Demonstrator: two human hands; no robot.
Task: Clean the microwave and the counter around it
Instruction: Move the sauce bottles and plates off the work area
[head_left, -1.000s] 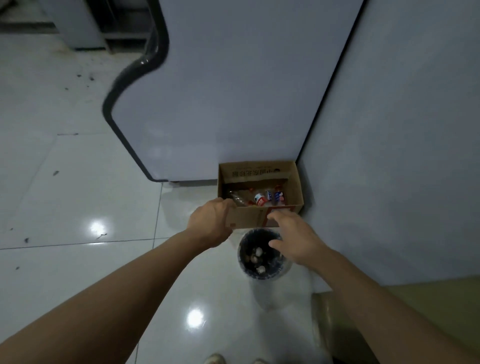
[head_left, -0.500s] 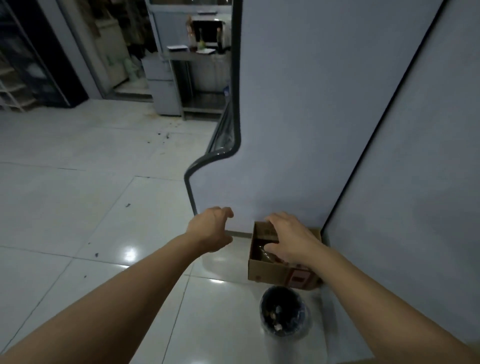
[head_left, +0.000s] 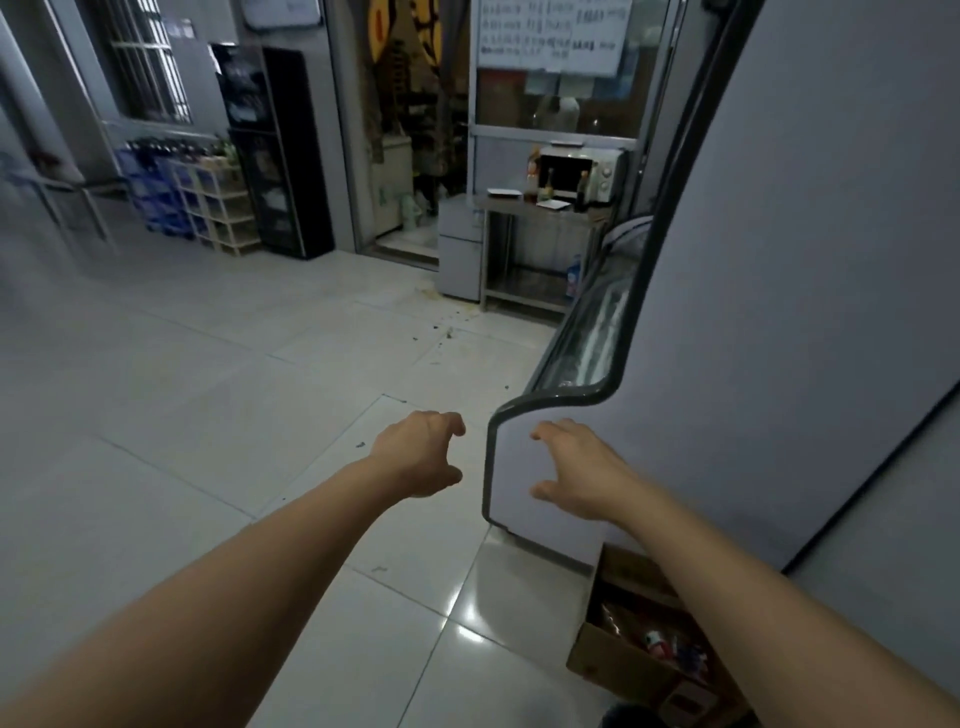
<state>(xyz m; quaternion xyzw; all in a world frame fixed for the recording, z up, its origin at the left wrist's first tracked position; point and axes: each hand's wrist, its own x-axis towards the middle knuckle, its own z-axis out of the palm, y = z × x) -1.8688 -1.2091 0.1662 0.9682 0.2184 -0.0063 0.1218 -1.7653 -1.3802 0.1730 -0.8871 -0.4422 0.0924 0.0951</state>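
You're over a glossy white tile floor (head_left: 218, 415), dark debris specks (head_left: 441, 330) scattered toward the far steel counter (head_left: 540, 208). On that counter: microwave (head_left: 584, 174), a few bottles (head_left: 537, 182) in front, papers (head_left: 504, 194). Cardboard box (head_left: 628, 660) sits on the floor beside the display case (head_left: 779, 312).

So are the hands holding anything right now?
No. The left hand and right hand are both empty, fingers loosely spread in the air.

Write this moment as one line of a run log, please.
left hand: open, empty | right hand: open, empty | microwave: far across room, on counter | box: on floor by right arm
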